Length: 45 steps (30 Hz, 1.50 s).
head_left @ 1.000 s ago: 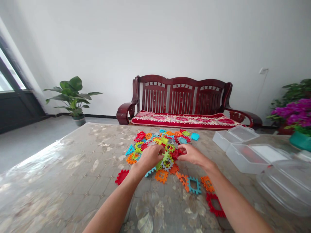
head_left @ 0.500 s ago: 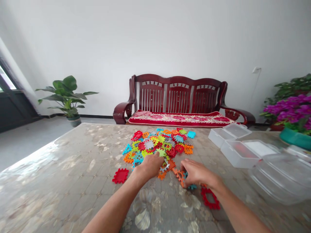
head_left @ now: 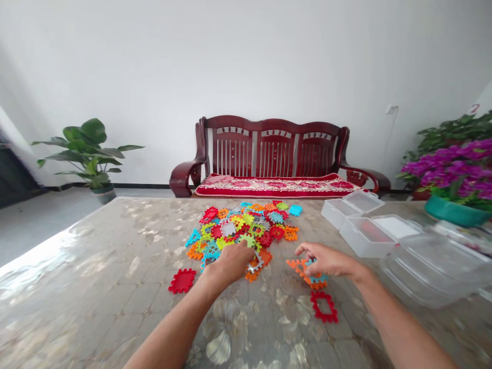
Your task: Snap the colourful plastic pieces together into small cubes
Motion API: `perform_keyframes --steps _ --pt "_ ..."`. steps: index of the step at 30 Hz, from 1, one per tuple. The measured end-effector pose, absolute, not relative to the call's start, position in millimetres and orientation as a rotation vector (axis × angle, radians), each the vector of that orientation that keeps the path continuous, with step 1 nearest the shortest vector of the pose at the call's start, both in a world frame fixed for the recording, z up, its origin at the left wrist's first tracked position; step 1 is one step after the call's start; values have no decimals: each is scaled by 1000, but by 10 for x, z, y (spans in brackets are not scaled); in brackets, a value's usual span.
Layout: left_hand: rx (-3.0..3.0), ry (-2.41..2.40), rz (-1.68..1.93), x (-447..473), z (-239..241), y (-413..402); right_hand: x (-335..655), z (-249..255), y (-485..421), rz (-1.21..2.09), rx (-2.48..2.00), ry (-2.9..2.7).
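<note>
A pile of coloured plastic interlocking tiles lies in the middle of the floral-patterned table. My left hand rests curled on the near edge of the pile, fingers over a grey and a green tile; what it grips is hidden. My right hand hovers to the right with fingers closing on joined orange and blue tiles. A red open-frame tile lies just below that hand. A solid red tile lies alone to the left.
Clear plastic boxes and a large clear lid stand at the table's right. A flowering plant in a green pot is at far right. Behind the table are a dark red wooden bench and a leafy potted plant.
My right hand has come back from the pile's middle toward me and moved right, onto the orange and blue tiles. My left hand has slid slightly nearer. The view has shifted right.
</note>
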State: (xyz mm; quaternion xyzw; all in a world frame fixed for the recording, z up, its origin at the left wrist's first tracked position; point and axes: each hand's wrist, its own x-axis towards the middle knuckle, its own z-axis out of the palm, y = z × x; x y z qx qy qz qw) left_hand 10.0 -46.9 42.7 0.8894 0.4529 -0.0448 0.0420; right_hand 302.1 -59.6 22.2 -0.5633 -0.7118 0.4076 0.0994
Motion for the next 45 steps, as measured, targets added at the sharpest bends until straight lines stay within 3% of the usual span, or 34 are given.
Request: perform_keyframes --steps 4,12,26,34,45 --pt "2725 1435 -83 145 473 -505 3261 96 -626 985 -1919 -2223" --pt "2767 1329 115 237 400 -548 3222 108 -639 664 -1924 -2447" --pt "2668 1245 269 296 312 -535 3179 141 -612 825 -1861 -2293" --pt "2304 1163 610 436 214 -586 2647 342 -555 1031 -1497 -2154" --pt "1657 888 527 387 82 -426 2454 312 -660 1480 -1396 -1710"
